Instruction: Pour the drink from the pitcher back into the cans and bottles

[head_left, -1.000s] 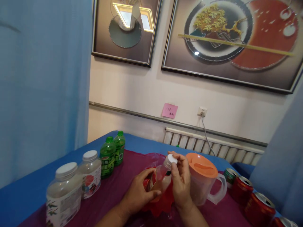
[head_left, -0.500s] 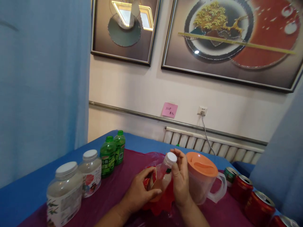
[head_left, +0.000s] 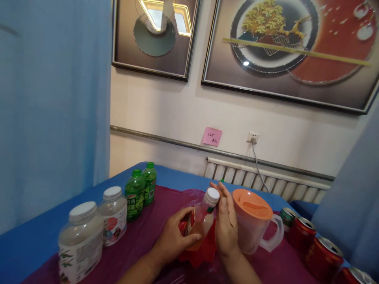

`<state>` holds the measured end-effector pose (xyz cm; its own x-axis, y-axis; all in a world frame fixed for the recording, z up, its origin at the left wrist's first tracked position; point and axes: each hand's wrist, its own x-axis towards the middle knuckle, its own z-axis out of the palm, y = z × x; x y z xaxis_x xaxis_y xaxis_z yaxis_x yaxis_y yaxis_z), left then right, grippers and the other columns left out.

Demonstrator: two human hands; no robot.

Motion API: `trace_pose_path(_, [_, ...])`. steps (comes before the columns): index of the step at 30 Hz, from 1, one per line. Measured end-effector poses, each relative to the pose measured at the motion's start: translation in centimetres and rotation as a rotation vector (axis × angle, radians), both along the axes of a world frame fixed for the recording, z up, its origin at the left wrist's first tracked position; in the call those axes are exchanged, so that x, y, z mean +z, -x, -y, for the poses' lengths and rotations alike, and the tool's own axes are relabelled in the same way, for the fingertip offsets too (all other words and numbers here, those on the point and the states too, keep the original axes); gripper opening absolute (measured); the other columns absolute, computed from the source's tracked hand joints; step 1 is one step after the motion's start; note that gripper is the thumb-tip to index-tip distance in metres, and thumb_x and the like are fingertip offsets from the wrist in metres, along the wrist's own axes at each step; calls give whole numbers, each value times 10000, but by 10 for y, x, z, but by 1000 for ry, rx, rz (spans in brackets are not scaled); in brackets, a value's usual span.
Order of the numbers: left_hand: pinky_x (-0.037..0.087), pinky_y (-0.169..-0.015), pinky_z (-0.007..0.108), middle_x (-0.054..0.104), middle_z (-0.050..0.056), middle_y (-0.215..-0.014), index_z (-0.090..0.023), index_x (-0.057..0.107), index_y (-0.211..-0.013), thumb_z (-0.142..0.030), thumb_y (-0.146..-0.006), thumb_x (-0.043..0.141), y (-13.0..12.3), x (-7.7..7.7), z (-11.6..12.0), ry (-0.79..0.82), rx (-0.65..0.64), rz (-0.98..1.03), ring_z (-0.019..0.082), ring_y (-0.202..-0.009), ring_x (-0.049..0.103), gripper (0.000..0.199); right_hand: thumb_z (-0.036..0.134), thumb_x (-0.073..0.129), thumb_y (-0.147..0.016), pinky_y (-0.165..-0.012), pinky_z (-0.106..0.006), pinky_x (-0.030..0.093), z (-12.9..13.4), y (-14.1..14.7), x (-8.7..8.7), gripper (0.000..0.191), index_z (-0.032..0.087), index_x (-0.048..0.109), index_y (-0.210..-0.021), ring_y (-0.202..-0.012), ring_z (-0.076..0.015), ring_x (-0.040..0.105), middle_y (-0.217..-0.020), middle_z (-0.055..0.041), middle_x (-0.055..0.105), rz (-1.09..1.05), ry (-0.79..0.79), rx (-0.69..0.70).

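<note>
The left hand (head_left: 174, 238) is covering part of the bottle (head_left: 207, 213) and its red label. The red thing (head_left: 203, 254) low by the bottle is looking smudgy, perhaps part of something bigger. The right hand (head_left: 227, 230) is hiding a bit of the pitcher (head_left: 248, 232) and most of a tiny green thing (head_left: 222, 181) on the far side. Both arms are running off the bottom edge. The nearest jar (head_left: 81, 248) is losing its base there and blocking part of the next jar (head_left: 114, 219). The nearest red can (head_left: 349, 277) is getting cut off too. The words on the pink note (head_left: 212, 136) are looking too small to read.
</note>
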<state>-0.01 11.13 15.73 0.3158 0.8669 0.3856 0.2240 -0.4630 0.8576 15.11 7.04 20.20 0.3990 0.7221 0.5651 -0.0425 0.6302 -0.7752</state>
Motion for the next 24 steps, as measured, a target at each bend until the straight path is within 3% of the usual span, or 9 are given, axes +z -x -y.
trace_pose_path(3, [509,-1017,410,725,78,-1209,-205,651,-1191,-214,-573,820,0,2,2,4,2,-11,283,-1122,666,640,477,550,-948,-1047,-411,413,-1,2,0,405,226,554,-1265,-1231,-230,558,-1292,-105,624,-36,2,-14])
trace_pose_path(6, [505,-1025,408,716,92,-1228,-198,643,-1209,-240,-570,836,0,2,2,12,-15,-14,285,-1135,660,669,449,717,-831,-964,-379,468,-4,1,-1,469,224,545,-1204,-1117,-223,609,-1201,-89,636,-71,-5,-90])
trace_pose_path(8, [501,-1030,414,715,94,-1227,-199,641,-1216,-257,-565,845,-1,2,2,9,-9,-15,288,-1139,659,685,470,696,-843,-972,-384,464,-2,0,0,523,226,513,-1268,-1141,-227,600,-1233,-96,625,-64,-14,-87])
trace_pose_path(12, [501,-1028,418,721,82,-1212,-205,650,-1201,-225,-569,819,-1,2,2,1,11,-20,284,-1126,664,654,501,491,-971,-1049,-422,404,3,-2,3,453,215,525,-1321,-1236,-235,558,-1285,-113,636,-20,8,12])
trace_pose_path(20, [511,-1017,404,721,70,-1215,-223,666,-1193,-239,-557,833,-1,4,4,-4,-13,-37,284,-1128,661,658,468,704,-831,-886,-343,495,-11,4,-2,383,220,556,-1082,-986,-190,634,-1052,-49,645,-145,5,-114])
trace_pose_path(24, [507,-1027,420,722,78,-1217,-217,661,-1202,-241,-557,820,-1,6,4,8,-5,-43,287,-1129,661,664,483,638,-876,-929,-366,485,-5,2,0,451,220,526,-1224,-1067,-208,623,-1147,-80,646,-130,5,-113])
